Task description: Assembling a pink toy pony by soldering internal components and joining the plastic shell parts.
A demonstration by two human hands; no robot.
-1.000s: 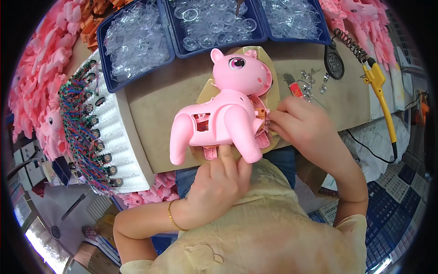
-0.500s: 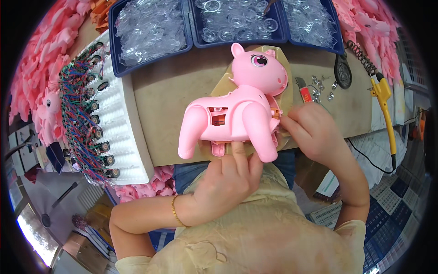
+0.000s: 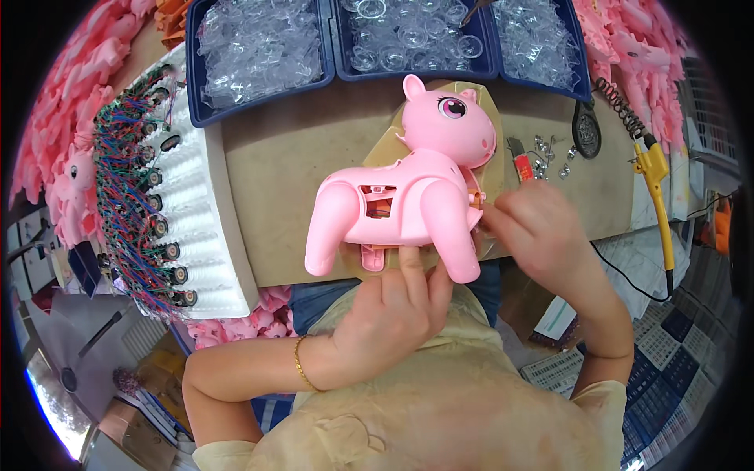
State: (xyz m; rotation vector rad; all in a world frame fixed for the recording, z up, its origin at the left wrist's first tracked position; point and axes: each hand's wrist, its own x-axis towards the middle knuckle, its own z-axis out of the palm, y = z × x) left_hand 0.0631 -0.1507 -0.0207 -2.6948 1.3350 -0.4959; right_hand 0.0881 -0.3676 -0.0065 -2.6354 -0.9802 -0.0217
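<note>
A pink toy pony (image 3: pixel 397 208) lies on its side on the worktable, head toward the upper right. A rectangular opening in its body shows orange and dark parts inside. My left hand (image 3: pixel 393 314) is at the belly edge, one finger stretched against it and the others curled by the front leg, gripping the toy from below. At the chest, where a small orange part (image 3: pixel 476 199) shows, my right hand (image 3: pixel 542 228) has thumb and forefinger pinched together. Whatever lies between those fingertips is too small to make out.
Blue trays (image 3: pixel 263 110) of clear plastic parts line the back. On the left, a white foam tray (image 3: pixel 212 212) holds wired round components. A red-handled cutter (image 3: pixel 523 166), small metal pieces (image 3: pixel 542 149) and a yellow electric screwdriver (image 3: pixel 653 177) are at right. Pink toy parts (image 3: pixel 648 71) pile up.
The whole view has shifted slightly. Both hands keep their places at the toy's belly and chest, and the right hand has barely moved.
</note>
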